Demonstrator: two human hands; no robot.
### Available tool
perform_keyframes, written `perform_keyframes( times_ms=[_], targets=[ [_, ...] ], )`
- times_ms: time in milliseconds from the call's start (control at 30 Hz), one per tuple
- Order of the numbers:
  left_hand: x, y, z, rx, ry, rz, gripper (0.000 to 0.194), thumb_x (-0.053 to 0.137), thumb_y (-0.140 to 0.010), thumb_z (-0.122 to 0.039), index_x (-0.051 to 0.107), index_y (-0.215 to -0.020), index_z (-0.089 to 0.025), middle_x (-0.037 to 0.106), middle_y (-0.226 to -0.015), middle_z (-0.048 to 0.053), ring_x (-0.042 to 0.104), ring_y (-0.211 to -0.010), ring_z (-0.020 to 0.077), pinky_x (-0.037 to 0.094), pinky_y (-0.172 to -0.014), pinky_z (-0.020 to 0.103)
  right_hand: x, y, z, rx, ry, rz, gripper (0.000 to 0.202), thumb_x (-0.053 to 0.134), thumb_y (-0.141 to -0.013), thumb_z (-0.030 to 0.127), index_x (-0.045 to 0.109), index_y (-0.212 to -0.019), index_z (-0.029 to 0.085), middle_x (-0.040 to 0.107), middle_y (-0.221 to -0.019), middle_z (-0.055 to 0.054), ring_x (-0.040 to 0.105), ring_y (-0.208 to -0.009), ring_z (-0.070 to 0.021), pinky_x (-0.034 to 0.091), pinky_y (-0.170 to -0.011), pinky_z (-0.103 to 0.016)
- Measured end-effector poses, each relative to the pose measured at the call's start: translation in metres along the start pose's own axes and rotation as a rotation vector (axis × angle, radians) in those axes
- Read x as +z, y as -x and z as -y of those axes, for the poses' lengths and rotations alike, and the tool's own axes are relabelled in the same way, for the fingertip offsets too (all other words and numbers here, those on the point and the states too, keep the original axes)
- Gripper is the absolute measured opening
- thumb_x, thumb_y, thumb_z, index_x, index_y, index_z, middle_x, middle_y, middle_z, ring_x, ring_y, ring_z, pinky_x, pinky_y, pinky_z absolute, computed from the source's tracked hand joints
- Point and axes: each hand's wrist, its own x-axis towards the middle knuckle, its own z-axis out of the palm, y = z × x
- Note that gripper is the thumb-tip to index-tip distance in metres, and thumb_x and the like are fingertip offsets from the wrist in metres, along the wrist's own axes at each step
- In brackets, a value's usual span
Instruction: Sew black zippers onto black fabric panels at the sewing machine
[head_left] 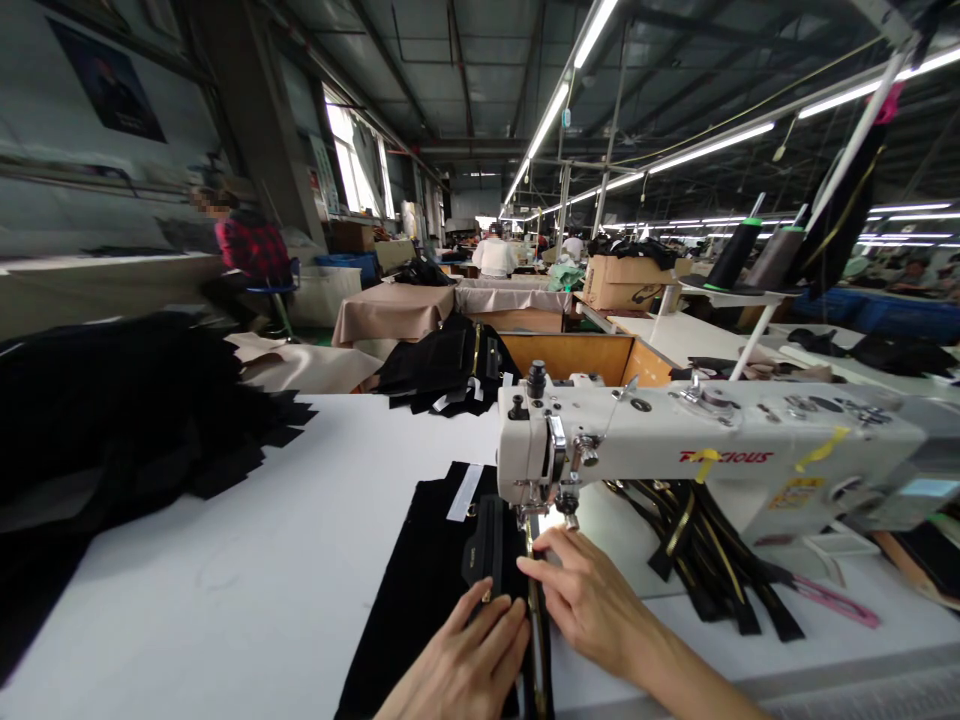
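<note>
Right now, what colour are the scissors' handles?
Pink, seen best in the head view.

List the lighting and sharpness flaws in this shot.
Head view: the window is blown out and the tube lights glare; the black fabric pile loses detail in shadow; the far left looks smeared and stretched; a bright glow shows under the sewing machine, near the right hand.
</note>
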Motion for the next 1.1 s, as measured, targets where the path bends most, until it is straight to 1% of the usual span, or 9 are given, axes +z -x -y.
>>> perform_keyframes(
  times_ms=[133,267,333,433,567,700,800,900,1100],
  targets=[
    [-0.008,-0.006,0.004,-0.066,0.061,0.063,0.049,0.052,-0.094,-0.028,0.049,-0.14,-0.013,0.059,-0.136,0.013,0.053,-0.126,0.0266,0.029,-0.117,0.045,0.004,0.001,-0.004,0.034,0.033,0.016,0.044,0.045,-0.091,0.005,0.059,-0.129,0.022,0.057,-0.12,-0.01,0.056,-0.107,-0.025,0.051,-0.094,-0.043],
    [-0.01,-0.013,0.009,-0.086,0.058,0.044,0.049,0.053,-0.092,-0.028,0.051,-0.138,-0.01,0.059,-0.135,0.014,0.054,-0.125,0.0283,0.029,-0.117,0.048,0.003,0.003,-0.004,0.064,0.05,0.029,0.043,0.043,-0.094,0.009,0.053,-0.134,0.02,0.054,-0.129,-0.013,0.055,-0.113,-0.0265,0.05,-0.097,-0.046],
    [-0.011,-0.016,0.011,-0.093,0.068,0.038,0.047,0.053,-0.091,-0.026,0.053,-0.135,-0.01,0.06,-0.133,0.015,0.056,-0.123,0.0281,0.03,-0.116,0.049,0.002,0.003,-0.003,0.056,0.023,0.002,0.041,0.041,-0.094,0.007,0.055,-0.13,0.019,0.057,-0.124,-0.012,0.055,-0.11,-0.0259,0.05,-0.096,-0.045],
    [-0.012,-0.017,0.013,-0.106,0.105,0.028,0.047,0.055,-0.088,-0.023,0.053,-0.134,-0.012,0.06,-0.134,0.013,0.056,-0.122,0.0266,0.029,-0.117,0.048,0.0,0.004,-0.001,0.014,-0.037,-0.05,0.035,0.039,-0.091,0.003,0.061,-0.114,0.018,0.062,-0.104,-0.009,0.056,-0.097,-0.0237,0.051,-0.087,-0.041],
    [-0.012,-0.017,0.013,-0.114,0.127,0.017,0.047,0.055,-0.087,-0.021,0.053,-0.133,-0.012,0.061,-0.132,0.012,0.057,-0.121,0.0259,0.026,-0.119,0.048,0.0,0.006,0.003,-0.048,-0.066,-0.091,0.03,0.039,-0.088,0.002,0.063,-0.098,0.017,0.061,-0.089,-0.007,0.054,-0.088,-0.0224,0.05,-0.078,-0.038],
    [-0.013,-0.018,0.014,-0.114,0.126,0.048,0.05,0.055,-0.083,-0.016,0.052,-0.133,-0.012,0.061,-0.132,0.011,0.057,-0.122,0.0263,0.03,-0.117,0.049,0.002,0.007,0.002,-0.067,-0.071,-0.113,0.032,0.041,-0.086,0.001,0.065,-0.099,0.018,0.062,-0.09,-0.007,0.055,-0.088,-0.0225,0.05,-0.08,-0.038],
    [-0.012,-0.022,0.017,-0.124,0.124,0.022,0.056,0.055,-0.078,-0.01,0.05,-0.134,-0.014,0.06,-0.134,0.011,0.056,-0.123,0.0263,0.033,-0.115,0.049,0.003,0.006,0.0,-0.049,-0.082,-0.107,0.033,0.043,-0.085,0.001,0.065,-0.103,0.017,0.062,-0.096,-0.008,0.055,-0.092,-0.0233,0.05,-0.083,-0.04],
    [-0.009,-0.027,0.022,-0.146,0.157,-0.016,0.053,0.056,-0.08,-0.011,0.051,-0.132,-0.017,0.061,-0.131,0.009,0.057,-0.122,0.0246,0.031,-0.117,0.047,0.002,0.005,0.0,-0.022,-0.093,-0.096,0.034,0.044,-0.086,0.001,0.065,-0.107,0.016,0.063,-0.101,-0.009,0.055,-0.097,-0.0244,0.051,-0.086,-0.041],
    [-0.004,-0.032,0.033,-0.165,0.203,-0.018,0.05,0.054,-0.081,-0.008,0.051,-0.13,-0.019,0.061,-0.13,0.008,0.057,-0.122,0.0239,0.027,-0.118,0.049,0.002,0.004,-0.001,0.014,-0.086,-0.093,0.035,0.044,-0.086,0.001,0.064,-0.111,0.017,0.062,-0.106,-0.01,0.055,-0.101,-0.0259,0.052,-0.089,-0.044]
  ],
)
